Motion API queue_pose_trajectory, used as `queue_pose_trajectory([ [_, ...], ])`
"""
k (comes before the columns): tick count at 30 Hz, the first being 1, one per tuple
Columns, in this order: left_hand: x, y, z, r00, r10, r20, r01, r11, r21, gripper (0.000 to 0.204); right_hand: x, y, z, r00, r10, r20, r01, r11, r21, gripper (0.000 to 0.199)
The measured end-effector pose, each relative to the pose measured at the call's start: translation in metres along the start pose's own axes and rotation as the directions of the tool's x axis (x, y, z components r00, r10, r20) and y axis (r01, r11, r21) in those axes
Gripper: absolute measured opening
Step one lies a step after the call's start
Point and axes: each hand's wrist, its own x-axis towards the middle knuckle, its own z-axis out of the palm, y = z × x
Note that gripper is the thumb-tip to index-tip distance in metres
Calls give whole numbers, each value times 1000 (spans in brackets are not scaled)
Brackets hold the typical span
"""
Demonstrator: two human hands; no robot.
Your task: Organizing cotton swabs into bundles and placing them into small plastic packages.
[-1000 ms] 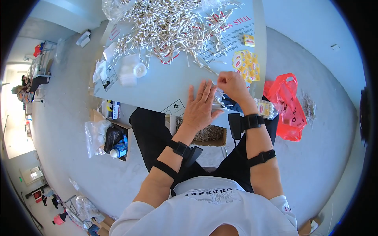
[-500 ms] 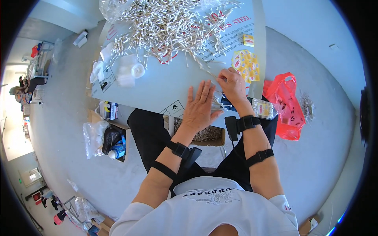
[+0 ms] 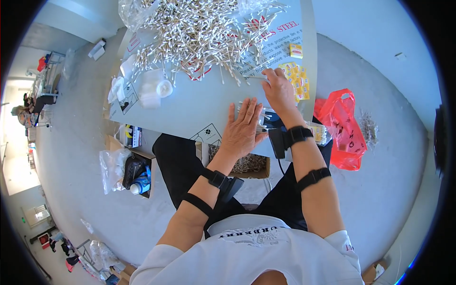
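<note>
My left hand (image 3: 242, 130) lies flat near the table's front edge with its fingers stretched out. Several cotton swabs (image 3: 267, 116) stick out beside its fingertips and thumb; part of that group is hidden under the hand. My right hand (image 3: 280, 92) is closed in a pinch above the table, left of the yellow packets. A single cotton swab (image 3: 254, 77) reaches leftward from its fingertips. Farther back spreads a big loose heap of cotton swabs (image 3: 199, 35). Below my right wrist, a clear pack of swabs (image 3: 319, 133) sits at the table edge, partly covered by the forearm.
Small yellow packets (image 3: 299, 80) lie at the table's right, a yellow box (image 3: 295, 51) behind them. Clear round containers (image 3: 151, 90) stand left on the grey table (image 3: 190, 107). A red plastic bag (image 3: 349, 128) is to the right; a carton of swabs (image 3: 249, 165) sits below the edge.
My right hand has moved away from the table's front edge toward the heap, still pinching. My left hand stays flat in nearly the same place.
</note>
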Motion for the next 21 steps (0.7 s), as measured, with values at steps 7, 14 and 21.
queue_pose_trajectory([
  [7, 0, 0, 1, 1000, -15, 17, 15, 1000, -18, 87, -18, 2, -6, 987, 48, 157, -9, 970, -242, 6],
  [14, 4, 4, 7, 997, 22, -68, -27, 998, -61, 84, -70, 1, -29, 983, -156, 96, 145, 983, 109, 9],
  [21, 16, 12, 1, 1000, 13, -4, -13, 1000, -3, 89, -109, -16, -16, 922, 373, -101, -210, 704, 679, 23],
])
